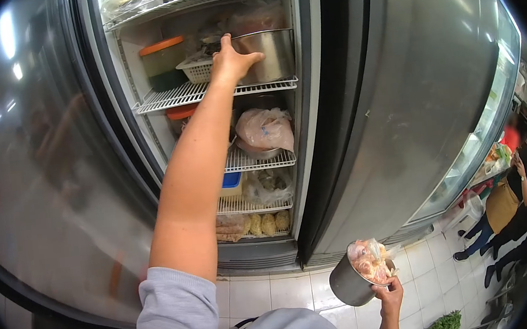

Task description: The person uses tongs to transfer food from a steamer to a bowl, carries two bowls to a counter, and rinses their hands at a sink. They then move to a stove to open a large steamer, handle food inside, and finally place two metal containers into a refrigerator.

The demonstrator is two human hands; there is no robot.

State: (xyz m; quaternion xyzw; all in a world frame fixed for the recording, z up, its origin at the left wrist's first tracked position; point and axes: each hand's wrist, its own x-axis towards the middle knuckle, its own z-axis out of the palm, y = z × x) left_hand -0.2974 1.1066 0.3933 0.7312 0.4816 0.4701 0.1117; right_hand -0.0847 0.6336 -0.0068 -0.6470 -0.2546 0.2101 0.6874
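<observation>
My left hand (234, 62) reaches into the refrigerator, thumb and index finger spread wide. It overlaps the left side of a large metal pot (272, 59) on the upper shelf, its index fingertip near the rim and its thumb across the front; the other fingers are mostly hidden. Low on the right, my right hand (389, 295) grips the rim of a smaller, tilted metal pot (349, 283). That pot is filled with pale pink raw meat (369, 261), with clear plastic around it. Left of the large pot stand a white plastic basket (196, 71) and an orange-lidded container (163, 61).
Wire shelves (171, 98) lower down hold a pink plastic bag (264, 129) in a bowl, a blue-lidded container (230, 187) and several bagged foods. Steel doors (420, 73) flank the opening. People (511, 198) stand at far right; leafy greens (442, 325) lie near the tiled floor (288, 292).
</observation>
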